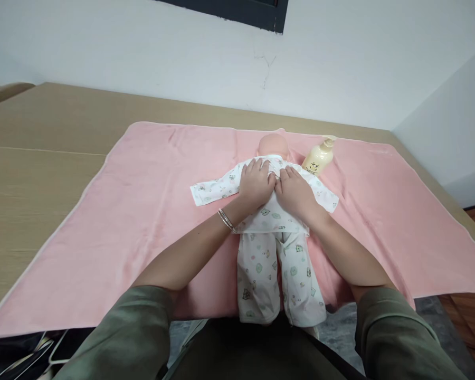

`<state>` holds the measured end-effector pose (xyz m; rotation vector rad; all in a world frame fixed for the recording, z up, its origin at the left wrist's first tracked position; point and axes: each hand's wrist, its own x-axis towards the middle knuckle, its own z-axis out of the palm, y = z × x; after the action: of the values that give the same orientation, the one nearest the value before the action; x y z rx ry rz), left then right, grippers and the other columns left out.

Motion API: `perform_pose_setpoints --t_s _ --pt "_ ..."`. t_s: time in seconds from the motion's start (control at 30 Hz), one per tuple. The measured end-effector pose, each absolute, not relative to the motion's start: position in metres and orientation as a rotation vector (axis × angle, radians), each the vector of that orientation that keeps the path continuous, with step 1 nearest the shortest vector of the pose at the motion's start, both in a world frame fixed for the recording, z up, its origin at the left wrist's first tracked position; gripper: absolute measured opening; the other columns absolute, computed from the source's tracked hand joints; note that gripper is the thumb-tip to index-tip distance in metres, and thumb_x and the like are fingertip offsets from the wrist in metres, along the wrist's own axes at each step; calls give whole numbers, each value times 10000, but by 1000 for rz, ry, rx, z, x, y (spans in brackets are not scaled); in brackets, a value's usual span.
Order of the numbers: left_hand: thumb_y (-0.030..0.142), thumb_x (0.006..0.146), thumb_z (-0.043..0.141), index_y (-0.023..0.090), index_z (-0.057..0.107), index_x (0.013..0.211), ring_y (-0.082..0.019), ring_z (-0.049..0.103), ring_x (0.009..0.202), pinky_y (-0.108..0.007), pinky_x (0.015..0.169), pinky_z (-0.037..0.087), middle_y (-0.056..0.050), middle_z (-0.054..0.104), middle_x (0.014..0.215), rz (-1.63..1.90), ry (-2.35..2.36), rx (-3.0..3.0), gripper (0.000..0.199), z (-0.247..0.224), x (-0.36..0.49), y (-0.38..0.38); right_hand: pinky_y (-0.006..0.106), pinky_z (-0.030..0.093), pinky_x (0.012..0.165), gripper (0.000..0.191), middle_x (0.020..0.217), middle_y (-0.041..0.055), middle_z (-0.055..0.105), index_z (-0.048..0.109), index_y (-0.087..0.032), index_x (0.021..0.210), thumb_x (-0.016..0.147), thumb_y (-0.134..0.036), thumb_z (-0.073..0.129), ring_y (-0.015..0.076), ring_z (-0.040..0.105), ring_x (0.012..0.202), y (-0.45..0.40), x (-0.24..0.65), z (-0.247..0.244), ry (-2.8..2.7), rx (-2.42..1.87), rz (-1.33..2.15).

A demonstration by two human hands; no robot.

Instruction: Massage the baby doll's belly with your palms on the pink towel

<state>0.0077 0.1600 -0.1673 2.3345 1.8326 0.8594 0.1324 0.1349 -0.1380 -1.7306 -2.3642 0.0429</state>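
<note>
Pink blanket (174,179), pump bottle (319,157), hands (257,183) on doll (275,215)

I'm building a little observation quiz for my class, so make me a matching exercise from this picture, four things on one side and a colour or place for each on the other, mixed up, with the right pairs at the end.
Things:
1. Pump bottle
2. Blanket
3. Bracelet
4. Doll

Descriptions:
A. Under the left hand and right hand
B. Pink, spread over the table
C. Around the left wrist
D. Cream-coloured, to the right of the doll's head in the picture

Right pairs: 1-D, 2-B, 3-C, 4-A
</note>
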Motion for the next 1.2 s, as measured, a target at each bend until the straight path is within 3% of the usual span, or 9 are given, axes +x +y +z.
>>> perform_pose_setpoints --t_s 0.2,0.33,0.47,0.57,0.67,0.77,0.9,1.03,1.2 --pt "231 944 391 100 666 1153 -314 538 1280 -483 1109 410 -163 629 1318 971 1681 2480 369 -171 13 151 516 276 1198 522 1520 204 401 435 -32 1427 972 -221 261 301 339 1448 169 154 -148 -2344 -1591 224" --pt "231 909 439 91 668 1152 -313 560 1247 -486 1098 433 -173 632 1305 981 1722 2367 362 -169 7 159 487 298 1188 534 1508 233 405 405 -2 1452 981 -219 279 326 340 1446 151 142 -145 -2328 -1692 133" --pt "232 864 493 47 614 1237 -326 546 1263 -511 1127 400 -195 617 1320 971 1755 2301 434 -172 3 166 458 326 1169 497 1440 267 476 485 -2 1402 979 -218 339 362 416 1393 130 130 -134 -2363 -1772 20" --pt "230 882 461 116 700 1101 -307 586 1210 -491 1083 447 -140 672 1245 1059 1664 2377 344 -174 4 164 442 347 1159 468 1428 233 504 543 -30 1349 983 -218 320 339 429 1387 139 137 -132 -2376 -1717 76" --pt "226 894 445 140 744 995 -292 586 1217 -463 1084 457 -120 685 1234 1111 1620 2398 327 -173 5 159 457 305 1189 506 1513 194 416 443 -41 1436 986 -235 318 310 351 1442 153 145 -136 -2356 -1691 185" --pt "234 884 470 127 730 1073 -285 568 1244 -452 1114 440 -128 662 1275 1047 1653 2301 339 -170 4 160 484 268 1203 541 1535 213 370 359 -22 1485 992 -240 317 323 314 1460 152 142 -140 -2332 -1753 160" --pt "261 881 474 48 604 1283 -313 494 1326 -487 1164 373 -189 579 1378 958 1710 2189 473 -170 -1 168 462 297 1186 517 1480 264 427 423 6 1442 978 -210 346 350 373 1424 133 128 -140 -2329 -1796 8" --pt "270 899 446 89 588 1301 -307 477 1346 -517 1188 314 -173 562 1402 990 1704 2234 464 -178 -1 170 455 321 1177 502 1469 239 457 468 -15 1416 978 -211 320 329 391 1417 138 131 -138 -2349 -1716 61" --pt "282 927 440 84 570 1319 -316 458 1365 -521 1194 291 -189 542 1419 966 1742 2252 458 -182 2 168 460 251 1220 584 1552 233 326 336 11 1488 973 -264 322 309 277 1479 158 141 -147 -2232 -1741 230"
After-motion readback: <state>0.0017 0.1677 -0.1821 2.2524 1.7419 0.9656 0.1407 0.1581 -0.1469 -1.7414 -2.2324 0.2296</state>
